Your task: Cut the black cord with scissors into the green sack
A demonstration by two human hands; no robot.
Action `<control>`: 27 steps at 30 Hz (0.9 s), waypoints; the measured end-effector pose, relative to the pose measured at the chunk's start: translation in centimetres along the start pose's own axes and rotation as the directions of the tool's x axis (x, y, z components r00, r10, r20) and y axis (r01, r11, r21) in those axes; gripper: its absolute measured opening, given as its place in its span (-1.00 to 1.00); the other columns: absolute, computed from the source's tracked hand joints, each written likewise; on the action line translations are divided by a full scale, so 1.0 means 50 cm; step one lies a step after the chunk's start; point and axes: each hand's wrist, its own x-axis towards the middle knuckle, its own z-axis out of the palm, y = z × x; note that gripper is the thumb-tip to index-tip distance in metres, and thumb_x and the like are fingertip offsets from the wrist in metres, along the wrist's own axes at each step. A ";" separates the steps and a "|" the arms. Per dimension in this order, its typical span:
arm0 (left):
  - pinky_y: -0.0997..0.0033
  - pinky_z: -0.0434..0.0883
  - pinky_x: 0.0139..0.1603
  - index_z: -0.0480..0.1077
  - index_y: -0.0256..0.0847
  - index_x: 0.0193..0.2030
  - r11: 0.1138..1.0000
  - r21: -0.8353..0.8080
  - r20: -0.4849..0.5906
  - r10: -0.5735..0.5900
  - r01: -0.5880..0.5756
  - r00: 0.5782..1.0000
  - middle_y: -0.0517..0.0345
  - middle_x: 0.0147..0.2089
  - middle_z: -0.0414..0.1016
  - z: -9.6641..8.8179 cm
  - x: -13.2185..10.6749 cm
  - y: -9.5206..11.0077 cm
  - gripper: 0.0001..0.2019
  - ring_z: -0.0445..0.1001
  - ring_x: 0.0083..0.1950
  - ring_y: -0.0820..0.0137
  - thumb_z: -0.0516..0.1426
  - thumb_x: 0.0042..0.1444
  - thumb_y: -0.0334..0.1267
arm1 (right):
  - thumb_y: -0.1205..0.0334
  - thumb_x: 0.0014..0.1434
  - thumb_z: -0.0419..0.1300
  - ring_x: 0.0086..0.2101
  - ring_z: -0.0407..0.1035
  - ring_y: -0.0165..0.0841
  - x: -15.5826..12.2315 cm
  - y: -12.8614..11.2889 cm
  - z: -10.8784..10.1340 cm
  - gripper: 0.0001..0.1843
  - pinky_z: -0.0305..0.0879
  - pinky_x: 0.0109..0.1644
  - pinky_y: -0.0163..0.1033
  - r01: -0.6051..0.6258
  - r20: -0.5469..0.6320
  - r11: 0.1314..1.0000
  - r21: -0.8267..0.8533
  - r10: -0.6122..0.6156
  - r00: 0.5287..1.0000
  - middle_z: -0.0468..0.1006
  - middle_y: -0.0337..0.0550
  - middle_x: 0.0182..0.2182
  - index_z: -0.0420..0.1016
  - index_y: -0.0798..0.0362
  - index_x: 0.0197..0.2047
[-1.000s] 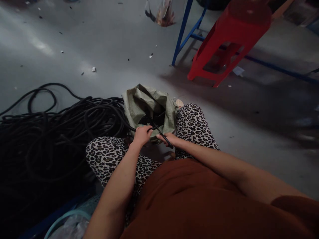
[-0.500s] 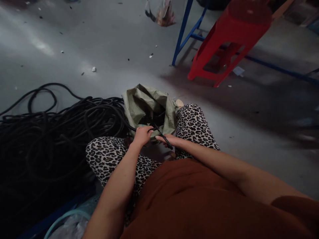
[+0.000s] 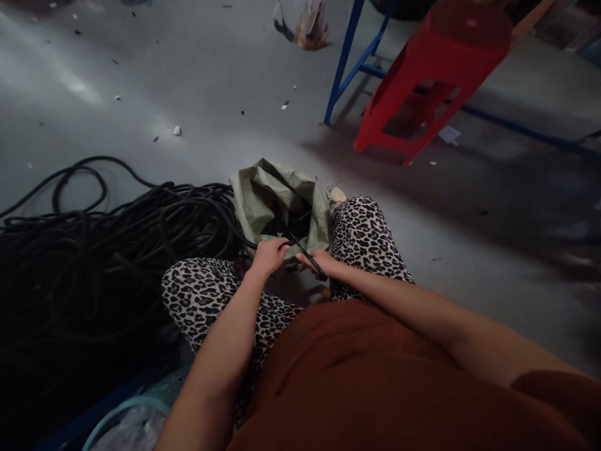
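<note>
My left hand [image 3: 270, 255] is closed around a black rubber cord [image 3: 245, 240], which runs in from a large tangled heap [image 3: 188, 219] of the same cord on the left. In my right hand [image 3: 323, 262] are black-handled scissors [image 3: 310, 259], their blades pointing up and left to the cord's end beside my left fingers. Both hands are over the near rim of an open, pale green woven sack [image 3: 248, 194] between my knees. Dark pieces [image 3: 295, 224] lie inside the sack, too dim to make out singly.
A red plastic stool [image 3: 422, 88] stands at upper right beside a blue metal frame [image 3: 345, 62]. Scraps such as a white bit [image 3: 177, 130] are scattered over the grey floor. At lower left is a light-blue-rimmed basket [image 3: 117, 410] with clear plastic in it.
My right hand and the scissors have shifted very slightly to the right. My left hand keeps its hold on the cord, and the sack stays in place.
</note>
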 end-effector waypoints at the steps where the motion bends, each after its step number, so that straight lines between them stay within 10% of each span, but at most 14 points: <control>1: 0.23 0.46 0.31 0.61 -0.10 0.16 1.000 0.000 0.002 -0.002 0.002 1.000 0.03 0.17 0.67 0.000 0.000 0.000 -0.69 0.60 0.22 0.20 0.16 0.35 -0.27 | -0.30 0.38 0.19 -0.66 0.39 -0.38 -0.002 -0.001 -0.001 -0.38 0.32 -0.55 -0.36 0.004 0.001 1.000 -0.011 -0.004 1.000 0.43 -0.20 -0.66 0.54 0.14 -0.36; 27: 0.24 0.46 0.31 0.59 -0.17 0.20 0.999 0.018 0.039 -0.036 0.035 0.999 -0.01 0.19 0.65 -0.004 -0.002 0.005 -0.66 0.59 0.23 0.18 0.14 0.36 -0.26 | -0.19 0.37 0.24 -0.60 0.42 -0.34 -0.031 -0.025 -0.010 -0.45 0.26 -0.49 -0.35 -0.019 -0.063 0.995 -0.096 0.013 0.998 0.41 -0.18 -0.65 0.65 0.19 -0.28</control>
